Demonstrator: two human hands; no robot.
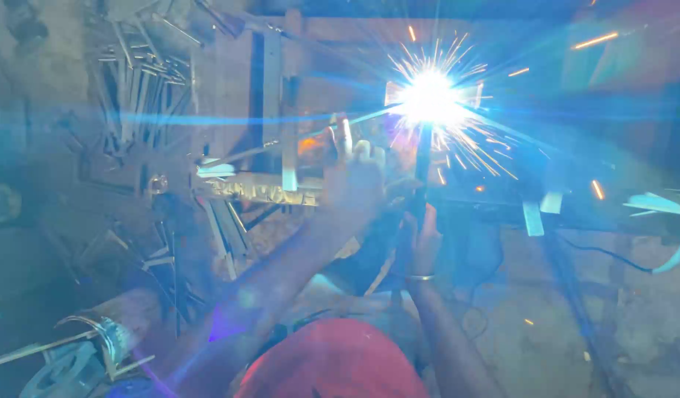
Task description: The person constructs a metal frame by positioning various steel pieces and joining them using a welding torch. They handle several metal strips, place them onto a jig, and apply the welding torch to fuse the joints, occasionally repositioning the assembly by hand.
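Observation:
A white-blue welding arc (pixel 428 96) burns on a metal frame (pixel 281 118) and throws orange sparks all around. My right hand (pixel 425 239), a bangle on its wrist, grips a dark electrode holder (pixel 421 173) that points up into the arc. My left hand (pixel 355 180) is closed on the frame's flat bar (pixel 259 191) just left of the arc, with one finger raised. A thin rod (pixel 266 151) runs slantwise past that hand toward the arc. Glare hides the joint itself.
Several metal strips and offcuts (pixel 141 81) lie at the upper left. Curved metal bands (pixel 104 335) sit at the lower left. A cable (pixel 613 254) trails right over the rough floor. Red cloth (pixel 332 365) fills the bottom centre. Pale metal pieces (pixel 657 203) rest at the right.

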